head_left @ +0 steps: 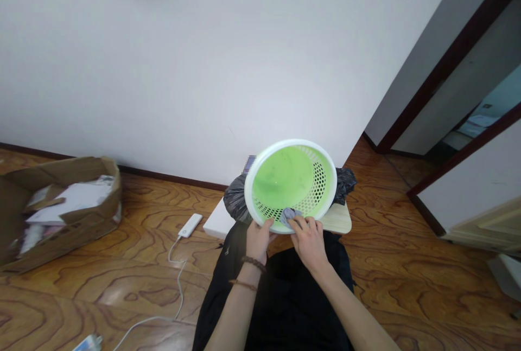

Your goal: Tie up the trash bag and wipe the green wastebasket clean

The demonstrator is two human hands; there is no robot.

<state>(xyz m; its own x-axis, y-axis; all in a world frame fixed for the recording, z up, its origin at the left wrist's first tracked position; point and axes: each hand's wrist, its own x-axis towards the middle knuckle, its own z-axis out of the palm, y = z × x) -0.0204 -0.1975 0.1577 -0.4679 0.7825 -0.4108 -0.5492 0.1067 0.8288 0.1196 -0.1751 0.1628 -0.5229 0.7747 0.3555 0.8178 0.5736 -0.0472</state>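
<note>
A round green plastic basket (280, 174) with a white rim and perforated sides is tilted so that its inside faces me. My left hand (258, 237) grips the near rim at its lower left, thumb on top and fingers hidden underneath. A crumpled grey cloth (289, 215) lies against the inner near wall. My right hand (308, 240) presses that cloth with its fingertips just inside the rim. Small dark specks show on the green bottom. Behind the basket, a black plastic bag (236, 199) sticks out on the left, and more black plastic (345, 184) shows on the right.
Under the basket are a white board (218, 219) and a light wooden surface (338, 219). A cardboard box (77, 226) with papers stands at the left. A white power strip (190, 225) trails its cable across the wooden floor. A white wall (203, 69) rises ahead; a doorway opens at right.
</note>
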